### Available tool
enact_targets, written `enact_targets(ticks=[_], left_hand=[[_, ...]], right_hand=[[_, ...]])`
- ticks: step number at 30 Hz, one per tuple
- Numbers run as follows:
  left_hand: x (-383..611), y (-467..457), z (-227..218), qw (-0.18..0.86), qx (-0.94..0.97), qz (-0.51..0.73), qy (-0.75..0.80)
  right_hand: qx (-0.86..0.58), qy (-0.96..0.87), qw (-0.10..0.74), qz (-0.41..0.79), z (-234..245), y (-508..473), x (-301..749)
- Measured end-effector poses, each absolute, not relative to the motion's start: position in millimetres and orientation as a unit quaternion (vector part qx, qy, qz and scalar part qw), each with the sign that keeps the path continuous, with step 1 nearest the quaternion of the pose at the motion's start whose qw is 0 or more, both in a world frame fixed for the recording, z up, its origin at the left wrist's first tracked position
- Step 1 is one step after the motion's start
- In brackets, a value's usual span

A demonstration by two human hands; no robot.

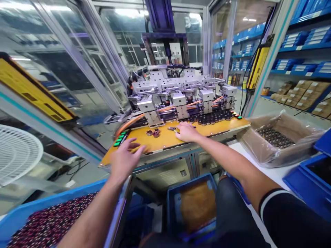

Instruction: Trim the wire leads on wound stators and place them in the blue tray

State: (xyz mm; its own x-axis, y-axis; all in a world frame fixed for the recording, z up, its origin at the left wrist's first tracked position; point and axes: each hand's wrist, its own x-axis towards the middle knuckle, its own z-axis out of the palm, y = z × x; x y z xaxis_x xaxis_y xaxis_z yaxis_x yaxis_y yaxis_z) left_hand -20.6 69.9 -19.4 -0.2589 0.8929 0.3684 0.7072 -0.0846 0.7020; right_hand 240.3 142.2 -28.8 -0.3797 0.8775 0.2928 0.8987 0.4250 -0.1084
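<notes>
My right hand point(187, 132) rests on the yellow worktop point(139, 143), its fingers closed over a small pair of pliers point(171, 128) whose jaws point left. Part of the pliers' handles is hidden under the hand. Over the worktop's left front edge hovers my left hand point(126, 156), fingers spread and holding nothing. Between the hands sit a few small round dark-red parts point(156, 134) with metal pins. Several black cylindrical parts point(212, 119) stand in rows right of my right hand, in front of the metal fixture point(179, 100).
Green-topped buttons point(119, 138) line the worktop's left end. A blue bin point(15, 215) of dark-red parts is at lower left, and a plastic-lined carton point(254, 146) of small parts at right. Another blue bin point(172, 206) lies below. Yellow guards point(33, 91) flank the frame.
</notes>
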Motion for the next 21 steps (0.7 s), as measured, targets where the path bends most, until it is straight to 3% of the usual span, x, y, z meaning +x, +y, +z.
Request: enact_targets(ticks=[8,15,21], left_hand=[[51.1,129.9,-18.6,0.156,0.518,0.454,0.708],[36.0,38.3,-30.6,0.265,0.451,0.609,0.597],[41.9,-46.0,-55.0,0.343,0.389,0.689,0.507]], right_hand=[[-0.517,-0.836,0.184,-0.016,-26.1,141.9,248.1],[-0.505,-0.83,0.233,0.039,-20.0,138.0,249.3],[-0.444,-0.82,0.353,0.077,8.4,92.6,255.2]])
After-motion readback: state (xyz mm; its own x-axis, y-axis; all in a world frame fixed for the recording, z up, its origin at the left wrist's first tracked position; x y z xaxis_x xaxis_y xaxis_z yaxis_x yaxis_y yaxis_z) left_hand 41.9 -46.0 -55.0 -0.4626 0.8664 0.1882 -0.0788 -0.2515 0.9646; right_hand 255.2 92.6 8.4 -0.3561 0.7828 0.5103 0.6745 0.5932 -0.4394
